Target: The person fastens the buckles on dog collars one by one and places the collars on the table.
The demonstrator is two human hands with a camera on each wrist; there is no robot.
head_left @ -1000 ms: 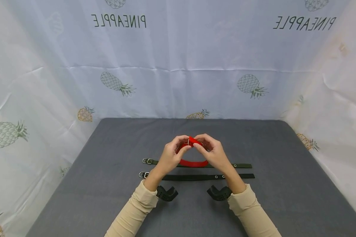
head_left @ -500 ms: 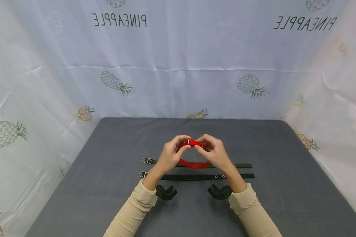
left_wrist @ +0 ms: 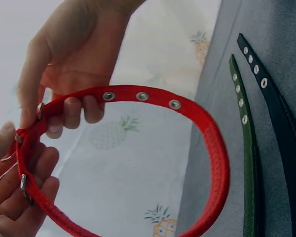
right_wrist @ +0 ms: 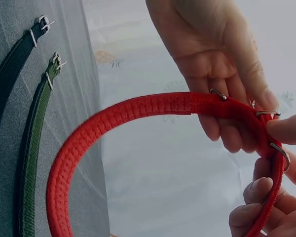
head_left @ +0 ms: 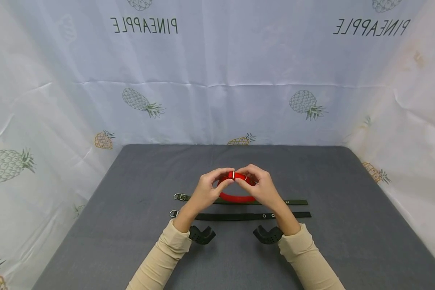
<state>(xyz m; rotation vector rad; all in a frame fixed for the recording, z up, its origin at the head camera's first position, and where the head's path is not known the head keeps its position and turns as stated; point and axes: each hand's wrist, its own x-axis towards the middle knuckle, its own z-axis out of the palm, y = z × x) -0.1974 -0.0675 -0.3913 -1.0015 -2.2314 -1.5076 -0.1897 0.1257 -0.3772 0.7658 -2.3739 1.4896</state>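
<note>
We pinch the looped red collar (head_left: 237, 199) with left hand (head_left: 207, 188) and right hand (head_left: 259, 186) (seemingly threaded, we judge); the green collar (left_wrist: 250, 153) and black collar (head_left: 235, 216) lie unfastened.

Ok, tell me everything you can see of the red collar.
The red collar looks like fabric webbing, with a stitched, padded-looking stretch, metal fittings and metal-rimmed eyelets. It is raised above the table, curved into a loop, its ends meeting where the left hand and right hand pinch it. Whether it is fastened is unclear.
</note>
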